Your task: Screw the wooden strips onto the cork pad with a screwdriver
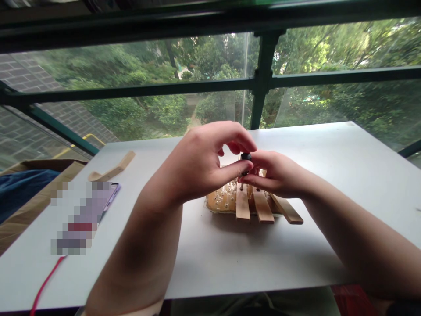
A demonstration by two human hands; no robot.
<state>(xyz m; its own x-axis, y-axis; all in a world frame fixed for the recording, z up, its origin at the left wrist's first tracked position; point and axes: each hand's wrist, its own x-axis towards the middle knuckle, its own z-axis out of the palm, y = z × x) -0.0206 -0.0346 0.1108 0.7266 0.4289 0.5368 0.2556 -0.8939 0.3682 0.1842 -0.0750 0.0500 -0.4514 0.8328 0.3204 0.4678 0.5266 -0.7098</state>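
The left hand (200, 164) and right hand (276, 173) pinched a small black screw (245, 157) over the tabletop (329, 175), three wooden slats (262, 206) seemingly already gathered under it, one curved wooden piece (113, 169) lying unjoined at ten o'clock.

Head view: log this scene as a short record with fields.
Left hand: thumb and fingers pinch the black-headed screw from above.
Right hand: fingertips pinch the same screw lower down.
Below the hands: three wooden slats lying fanned over a clear plastic bag.
Surface: white table by a window.
Left side: curved wooden piece, phone, red cable, cardboard box.
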